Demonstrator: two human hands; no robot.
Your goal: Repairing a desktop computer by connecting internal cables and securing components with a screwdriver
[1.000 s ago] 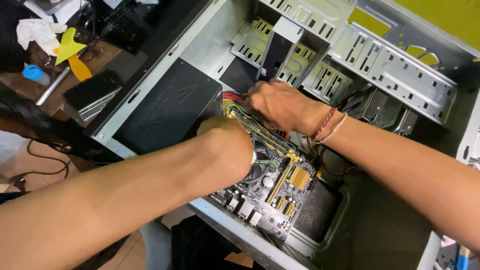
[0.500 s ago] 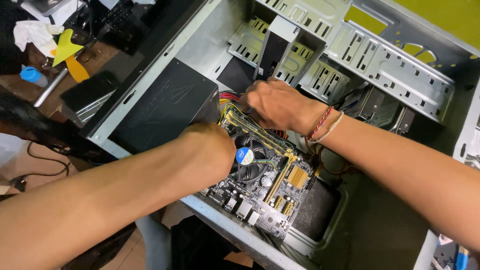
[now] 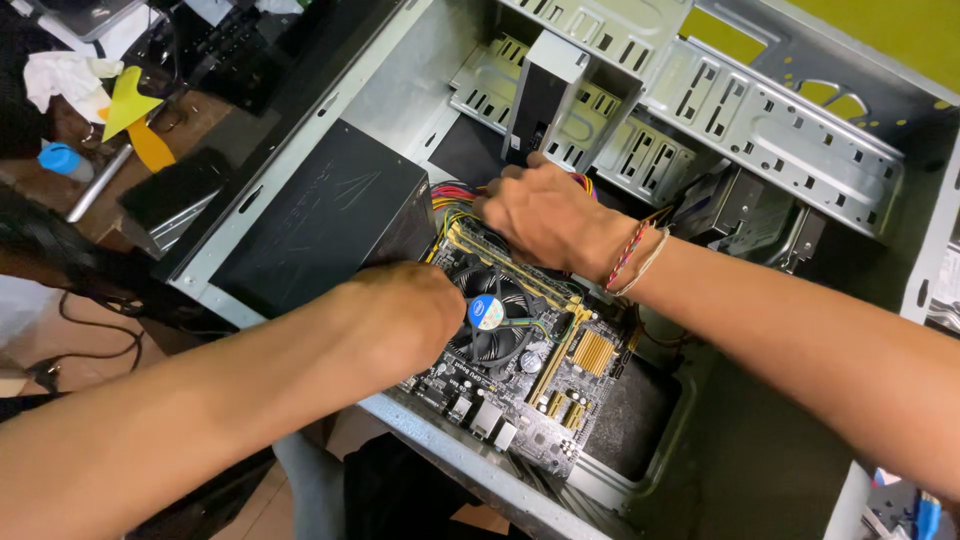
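- The board (image 3: 545,385) lies flat inside the open metal case (image 3: 400,70). It is the landmark here.
- The fan (image 3: 495,315) sits on the board, near its middle, with a round blue sticker on top.
- The left hand (image 3: 405,315) rests on the board's left edge, just beside the fan. Its fingers curl under and are hidden, so I cannot tell if the grip is wide, narrow or holding something.
- The right hand (image 3: 545,215) is at the far end of the board, on the colored wires (image 3: 455,195). The fingers bend down among the wires, but I cannot tell if they pinch one.
- A string band (image 3: 630,258) goes round the right wrist.
- The black box (image 3: 330,225) sits left of the board, touching the wires' end.
- The gold block (image 3: 592,352) is on the board, right of the fan.
- The drive racks (image 3: 700,110) stand beyond the board, at the far side of the case.
- A worktop (image 3: 120,140) with paper and small things lies well left of the board, outside the case.
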